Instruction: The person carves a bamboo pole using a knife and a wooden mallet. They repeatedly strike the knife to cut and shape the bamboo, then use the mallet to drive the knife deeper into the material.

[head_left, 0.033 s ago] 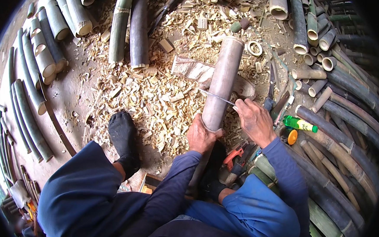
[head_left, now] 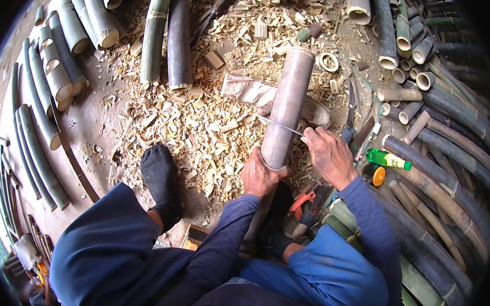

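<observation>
Beyond a worker's blue trousers [head_left: 104,240], the left hand [head_left: 262,173] wraps its grip around a greyish-brown bamboo tube [head_left: 292,88], while the right hand's [head_left: 331,156] grip pinches the end of a slim metal tool [head_left: 280,125] laid across it. Farther out, the tube slants over a rough wood block [head_left: 247,92] amid pale shavings [head_left: 170,124]; at the far edge lie dark and green bamboo poles [head_left: 179,39].

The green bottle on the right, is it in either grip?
No: the left grip clasps the bamboo tube and the right grip holds a thin tool, while the green bottle lies apart from both.
</observation>
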{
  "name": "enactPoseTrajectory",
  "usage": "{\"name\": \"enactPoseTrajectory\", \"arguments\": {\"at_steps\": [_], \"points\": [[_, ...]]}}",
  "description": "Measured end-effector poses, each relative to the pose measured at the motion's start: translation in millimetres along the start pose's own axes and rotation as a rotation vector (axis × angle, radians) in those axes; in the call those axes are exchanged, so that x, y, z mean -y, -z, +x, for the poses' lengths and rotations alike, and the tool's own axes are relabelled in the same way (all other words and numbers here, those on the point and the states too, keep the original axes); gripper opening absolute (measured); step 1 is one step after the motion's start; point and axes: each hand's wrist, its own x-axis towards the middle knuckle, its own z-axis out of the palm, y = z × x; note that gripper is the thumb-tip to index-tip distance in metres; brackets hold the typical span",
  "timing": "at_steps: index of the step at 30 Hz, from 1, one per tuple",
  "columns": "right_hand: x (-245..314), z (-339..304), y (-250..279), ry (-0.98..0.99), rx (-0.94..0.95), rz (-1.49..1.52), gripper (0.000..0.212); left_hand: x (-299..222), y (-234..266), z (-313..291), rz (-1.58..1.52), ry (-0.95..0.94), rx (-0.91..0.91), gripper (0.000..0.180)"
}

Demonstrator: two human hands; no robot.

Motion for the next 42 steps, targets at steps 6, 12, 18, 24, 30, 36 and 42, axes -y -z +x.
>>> {"name": "enactPoseTrajectory", "arguments": {"at_steps": [6, 12, 18, 24, 30, 36, 42], "points": [[-37, -26, 4, -0.001, 0.032, 0.006, 0.011, 3, 1, 9, -0.002, -0.048, 0.002, 0.068], [-51, -47, 47, -0.128, 0.239, -0.118, 0.018, 7, 4, 9, -0.024, -0.068, -0.036, 0.071], [-54, -14, 27, -0.053, -0.029, -0.003, 0.039, -1, 5, 7, -0.032, -0.047, -0.004, 0.073], [-41, 19, 5, 0.039, -0.073, -0.091, 0.051, -1, 6, 11, -0.036, -0.04, -0.009, 0.071], [-47, 25, 5, 0.011, -0.059, -0.074, 0.045, -2, 6, 11, -0.059, -0.032, 0.011, 0.07], [-57, 60, 30, -0.17, 0.234, 0.365, 0.04, 1, 9, 12, -0.049, -0.03, 0.009, 0.068], [-77, 78, 34, -0.155, 0.362, 0.358, 0.043, -2, 8, 13, -0.08, -0.01, 0.059, 0.068]]}}
